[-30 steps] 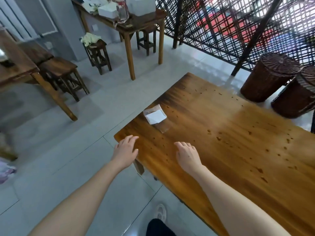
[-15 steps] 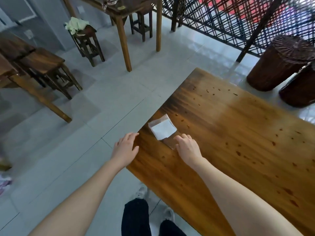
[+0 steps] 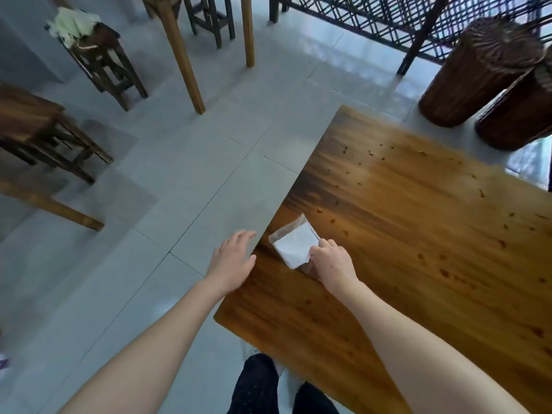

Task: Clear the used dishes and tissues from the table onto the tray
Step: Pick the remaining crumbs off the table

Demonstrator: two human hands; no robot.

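Tissue (image 3: 294, 246) lies flat near left edge of tabletop (image 3: 418, 234), clear wrapper partly under it. Our right hand (image 3: 331, 262) at its right edge, fingers (image 3: 324, 243) curled down onto paper, seemingly pinching it; thumb hidden. Left hand (image 3: 231, 261) just beside tabletop's left edge, fingers straight, spread, holding nothing. We should pinch tissue and wrapper together and lift straight up, not drag toward edge. Left hand placed to catch slip. Tray not in view; we locate it first.
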